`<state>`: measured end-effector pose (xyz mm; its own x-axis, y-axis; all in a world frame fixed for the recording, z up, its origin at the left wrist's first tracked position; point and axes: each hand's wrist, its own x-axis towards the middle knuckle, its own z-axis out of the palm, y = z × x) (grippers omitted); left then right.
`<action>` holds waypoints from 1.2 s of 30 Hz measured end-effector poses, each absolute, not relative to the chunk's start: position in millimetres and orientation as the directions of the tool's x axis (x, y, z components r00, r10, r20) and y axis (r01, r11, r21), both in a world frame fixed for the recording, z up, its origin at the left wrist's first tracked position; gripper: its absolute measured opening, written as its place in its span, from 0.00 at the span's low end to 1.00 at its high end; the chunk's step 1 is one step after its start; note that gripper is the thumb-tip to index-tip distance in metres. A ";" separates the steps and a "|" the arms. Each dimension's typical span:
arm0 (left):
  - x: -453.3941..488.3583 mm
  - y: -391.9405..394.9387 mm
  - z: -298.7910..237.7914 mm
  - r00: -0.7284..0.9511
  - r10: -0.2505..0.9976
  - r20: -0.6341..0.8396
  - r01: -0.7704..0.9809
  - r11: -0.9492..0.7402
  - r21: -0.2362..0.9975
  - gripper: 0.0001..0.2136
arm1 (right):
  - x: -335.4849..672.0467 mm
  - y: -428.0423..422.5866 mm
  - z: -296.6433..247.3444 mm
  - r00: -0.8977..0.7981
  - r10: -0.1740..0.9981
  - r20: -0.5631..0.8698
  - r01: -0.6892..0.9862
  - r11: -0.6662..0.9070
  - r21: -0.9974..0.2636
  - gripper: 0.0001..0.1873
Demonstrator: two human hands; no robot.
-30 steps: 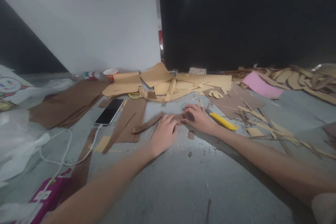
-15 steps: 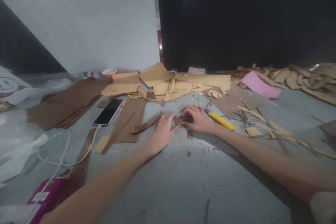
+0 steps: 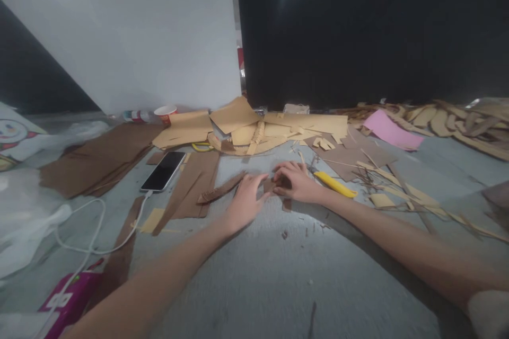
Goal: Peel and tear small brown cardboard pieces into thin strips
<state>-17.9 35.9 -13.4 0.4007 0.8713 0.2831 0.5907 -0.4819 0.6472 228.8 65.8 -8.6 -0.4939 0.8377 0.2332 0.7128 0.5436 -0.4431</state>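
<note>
A small piece of brown cardboard lies on the grey surface between my two hands. My left hand rests low from the left, its thumb and forefinger closed about the piece's near and far edges. From the right, my right hand has its fingers curled in a pinch at the same piece; what is between the fingertips is hidden. A brown cardboard strip with a notched end runs under the left fingers. Just below the right hand sits another brown scrap. A yellow utility knife lies beside the right wrist.
Brown sheets and a phone on a white cable lie left, with a purple box. Tan cardboard and a paper cup stand behind. A pink sheet and cardboard strips are right.
The right fingers have shifted slightly at the small cardboard piece. My left hand stays in nearly the same place, and the whole view has tilted a little.
</note>
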 end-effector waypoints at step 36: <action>-16.4 36.4 -9.4 0.416 0.827 0.378 0.602 -0.562 0.568 0.15 | 225.9 56.7 -12.6 -0.551 0.712 0.436 0.635 0.696 -0.335 0.11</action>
